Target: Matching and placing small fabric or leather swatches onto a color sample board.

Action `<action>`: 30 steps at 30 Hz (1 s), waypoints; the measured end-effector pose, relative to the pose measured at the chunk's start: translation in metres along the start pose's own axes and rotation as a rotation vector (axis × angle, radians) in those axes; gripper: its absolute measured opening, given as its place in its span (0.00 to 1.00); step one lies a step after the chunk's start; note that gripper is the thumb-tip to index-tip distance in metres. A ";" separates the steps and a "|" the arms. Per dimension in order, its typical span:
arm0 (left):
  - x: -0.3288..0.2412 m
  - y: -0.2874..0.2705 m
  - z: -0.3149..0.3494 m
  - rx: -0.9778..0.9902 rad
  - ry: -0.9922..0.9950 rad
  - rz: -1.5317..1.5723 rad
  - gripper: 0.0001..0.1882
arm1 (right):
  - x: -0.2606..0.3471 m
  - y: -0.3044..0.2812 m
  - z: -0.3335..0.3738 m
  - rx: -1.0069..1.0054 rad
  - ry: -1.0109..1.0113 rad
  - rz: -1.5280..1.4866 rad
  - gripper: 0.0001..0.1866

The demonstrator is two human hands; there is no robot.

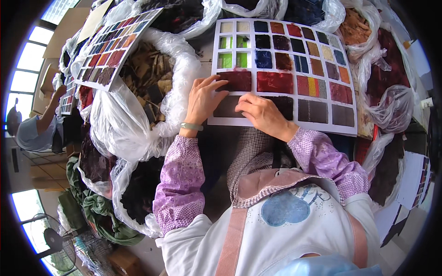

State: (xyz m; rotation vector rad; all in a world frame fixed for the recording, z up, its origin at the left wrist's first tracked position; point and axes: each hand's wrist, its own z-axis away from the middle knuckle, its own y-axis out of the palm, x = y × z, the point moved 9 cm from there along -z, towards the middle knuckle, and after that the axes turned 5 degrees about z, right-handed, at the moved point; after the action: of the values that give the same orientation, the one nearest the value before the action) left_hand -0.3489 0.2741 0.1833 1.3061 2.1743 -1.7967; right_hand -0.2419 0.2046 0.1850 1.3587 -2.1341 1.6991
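A large white sample board (212, 120) lies before me, its framed cells filled with fabric swatches. My left hand (202, 102), a pale green bangle at its wrist, rests at the board's left side. Its thumb and fingers are apart, the tips touching the dark red swatch (240, 82). My right hand (266, 114) is closed over the bottom row, fingertips bent together at the dark brown swatch (225, 108). Whatever may be pinched there is hidden. Beside these sit a bright red swatch (275, 83) and a striped red, yellow and grey swatch (311, 86).
Plastic-lined bags of fabric pieces surround the board, one with brown scraps (147, 76) at left, another with dark red pieces (389, 60) at right. A second swatch board (107, 57) leans over the left bag. Farther left, another person's arm (48, 108) reaches toward a small board.
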 end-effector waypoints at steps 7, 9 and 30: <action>-0.032 0.010 0.000 -0.041 0.136 -0.120 0.29 | -0.001 -0.033 -0.025 -0.006 -0.058 0.364 0.24; -0.031 0.035 0.003 0.090 0.101 -0.248 0.35 | -0.031 -0.002 -0.025 0.191 -0.011 0.567 0.32; -0.050 -0.025 -0.112 0.294 0.120 0.010 0.15 | -0.219 -0.182 -0.104 -0.121 0.260 0.371 0.12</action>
State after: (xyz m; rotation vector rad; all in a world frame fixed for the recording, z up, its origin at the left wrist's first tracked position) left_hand -0.2793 0.3383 0.2656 1.5130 2.0086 -2.1524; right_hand -0.0326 0.4178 0.2347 0.6959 -2.3895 1.7128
